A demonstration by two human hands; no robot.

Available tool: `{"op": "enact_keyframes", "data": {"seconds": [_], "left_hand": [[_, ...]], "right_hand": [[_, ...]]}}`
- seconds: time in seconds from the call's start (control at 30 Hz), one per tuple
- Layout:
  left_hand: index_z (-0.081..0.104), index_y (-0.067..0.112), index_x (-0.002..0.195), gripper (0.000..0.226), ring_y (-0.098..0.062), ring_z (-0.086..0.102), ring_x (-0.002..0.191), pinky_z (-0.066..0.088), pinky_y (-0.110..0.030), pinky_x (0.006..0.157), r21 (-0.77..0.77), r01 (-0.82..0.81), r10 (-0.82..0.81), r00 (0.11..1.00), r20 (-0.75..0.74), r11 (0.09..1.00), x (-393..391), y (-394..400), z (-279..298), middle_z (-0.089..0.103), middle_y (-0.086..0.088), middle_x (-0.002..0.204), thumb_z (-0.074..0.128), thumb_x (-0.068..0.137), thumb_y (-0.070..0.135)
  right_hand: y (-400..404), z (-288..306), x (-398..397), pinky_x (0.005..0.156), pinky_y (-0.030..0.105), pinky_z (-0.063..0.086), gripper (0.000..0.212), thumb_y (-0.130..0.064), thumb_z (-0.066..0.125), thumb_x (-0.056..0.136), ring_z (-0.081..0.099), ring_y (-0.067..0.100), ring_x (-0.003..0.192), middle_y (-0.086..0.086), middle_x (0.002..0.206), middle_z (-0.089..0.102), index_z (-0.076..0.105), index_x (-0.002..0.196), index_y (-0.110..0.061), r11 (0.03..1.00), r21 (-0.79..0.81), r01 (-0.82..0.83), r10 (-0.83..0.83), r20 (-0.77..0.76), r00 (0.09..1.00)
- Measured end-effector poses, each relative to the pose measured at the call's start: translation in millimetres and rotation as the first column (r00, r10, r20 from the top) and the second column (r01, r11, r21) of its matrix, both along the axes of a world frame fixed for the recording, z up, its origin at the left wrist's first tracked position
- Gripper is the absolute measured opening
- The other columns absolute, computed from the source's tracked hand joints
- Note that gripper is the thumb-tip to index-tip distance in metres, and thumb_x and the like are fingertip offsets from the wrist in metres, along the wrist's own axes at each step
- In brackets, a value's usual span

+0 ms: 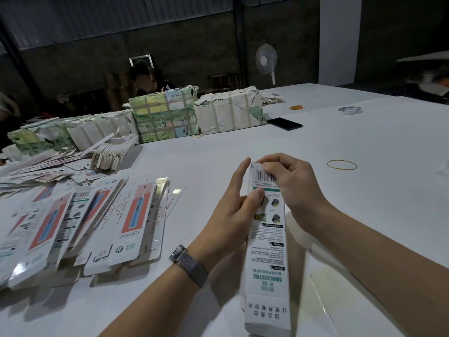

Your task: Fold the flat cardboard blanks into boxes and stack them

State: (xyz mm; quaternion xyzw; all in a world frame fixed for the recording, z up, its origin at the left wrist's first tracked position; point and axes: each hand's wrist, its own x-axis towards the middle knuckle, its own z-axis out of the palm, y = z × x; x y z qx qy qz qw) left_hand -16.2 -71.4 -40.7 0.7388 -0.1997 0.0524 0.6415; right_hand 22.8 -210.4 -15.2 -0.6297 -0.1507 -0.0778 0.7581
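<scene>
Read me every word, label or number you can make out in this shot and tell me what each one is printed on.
"SONIC ELECTRIC": box held in both hands, seen upside down.
"X-SL": same box, beside that line.
Large Chinese characters on the box's near flap: too uncertain to quote.
Barcode digits and fine print on the box: too small.
"QF": flat blank on the pile to the left.
Red Chinese text on the blanks: blurred.
Wrapped bundles: unreadable.

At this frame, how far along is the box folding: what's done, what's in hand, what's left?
Done: several long cartons lie heaped at the left; whether they are fully folded is unclear. In hand: one carton, already opened into a tube; the left hand grips its side while the right hand works the far end flap. Its near end flap is open. Left: wrapped bundles unopened at the back of the table.
</scene>
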Motion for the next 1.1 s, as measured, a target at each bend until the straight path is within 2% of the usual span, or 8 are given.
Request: {"op": "enact_keyframes", "data": {"seconds": [0.13,0.23,0.33,0.5,0.63,0.77,0.9,1.1], "left_hand": [[0.036,0.069,0.128,0.050,-0.028,0.075,0.088,0.061,-0.044,0.074,-0.004,0.023,-0.023,1.000,-0.011,1.000,0.7,1.9,-1.5,0.076,-0.003,0.103,0.055,0.084,0.055],[0.041,0.060,0.126,0.038,-0.028,0.075,0.082,0.061,-0.045,0.071,-0.007,0.019,-0.019,1.000,-0.013,1.000,2.1,3.8,-1.5,0.076,-0.005,0.094,0.054,0.093,0.046],[0.042,0.050,0.124,0.032,-0.027,0.074,0.075,0.059,-0.037,0.064,-0.006,0.015,-0.015,1.000,-0.004,1.000,1.9,4.4,0.0,0.076,-0.007,0.090,0.050,0.095,0.038],[0.038,0.042,0.127,0.032,-0.027,0.075,0.080,0.059,-0.034,0.067,-0.071,-0.058,0.062,0.997,0.053,0.996,2.5,10.0,5.8,0.076,-0.011,0.099,0.048,0.098,0.031],[0.036,0.043,0.128,0.032,-0.024,0.075,0.080,0.059,-0.031,0.067,-0.047,-0.086,0.089,0.993,0.080,0.995,2.5,14.0,5.6,0.077,-0.005,0.097,0.045,0.106,0.022],[0.036,0.048,0.127,0.034,-0.022,0.075,0.079,0.059,-0.028,0.066,-0.035,-0.096,0.099,0.991,0.086,0.995,1.8,12.8,5.4,0.077,0.000,0.098,0.044,0.106,0.023],[0.035,0.054,0.128,0.038,-0.020,0.076,0.081,0.059,-0.028,0.067,-0.050,-0.108,0.111,0.992,0.066,0.993,1.7,12.4,5.5,0.077,0.003,0.098,0.044,0.107,0.024],[0.038,0.048,0.127,0.033,-0.023,0.076,0.081,0.060,-0.033,0.067,-0.057,-0.135,0.138,0.989,0.053,0.989,3.3,12.7,4.7,0.077,-0.003,0.096,0.046,0.106,0.024]], "right_hand": [[-2.0,0.6,1.4,0.054,0.022,0.052,0.032,-0.005,0.054,0.096,0.062,0.010,0.060,-0.001,0.067,0.067,0.071,0.073,-0.019,0.999,-0.025,-0.037,0.038,0.014,0.999],[-3.1,0.6,2.3,0.055,0.022,0.051,0.034,-0.004,0.051,0.096,0.060,0.011,0.061,-0.002,0.066,0.065,0.069,0.072,-0.019,0.997,-0.024,-0.073,0.073,0.005,0.997],[-2.7,-1.6,2.2,0.055,0.022,0.052,0.036,-0.007,0.050,0.098,0.061,0.012,0.062,-0.001,0.067,0.064,0.070,0.072,-0.022,0.996,0.009,-0.094,0.094,-0.009,0.996],[-1.4,-8.0,2.5,0.058,0.029,0.057,0.017,-0.015,0.049,0.101,0.067,0.014,0.067,-0.004,0.076,0.068,0.061,0.103,-0.028,0.992,-0.044,-0.115,0.116,0.031,0.993],[-3.3,-6.7,3.2,0.058,0.035,0.059,0.011,-0.013,0.055,0.100,0.069,0.023,0.068,0.006,0.077,0.070,0.060,0.097,-0.023,0.985,-0.041,-0.167,0.169,0.046,0.985],[-5.6,-5.1,3.6,0.059,0.035,0.059,0.022,-0.014,0.058,0.098,0.068,0.025,0.069,0.010,0.079,0.069,0.064,0.082,-0.028,0.983,-0.018,-0.182,0.183,0.044,0.982],[-2.1,-7.2,2.1,0.060,0.038,0.058,0.011,-0.017,0.059,0.098,0.069,0.025,0.069,0.008,0.079,0.071,0.062,0.090,-0.023,0.986,0.005,-0.165,0.164,0.036,0.986],[-1.3,-7.6,3.4,0.059,0.039,0.059,0.004,-0.019,0.059,0.098,0.070,0.025,0.068,0.006,0.079,0.071,0.060,0.094,-0.021,0.989,-0.022,-0.143,0.144,0.021,0.989]]}}
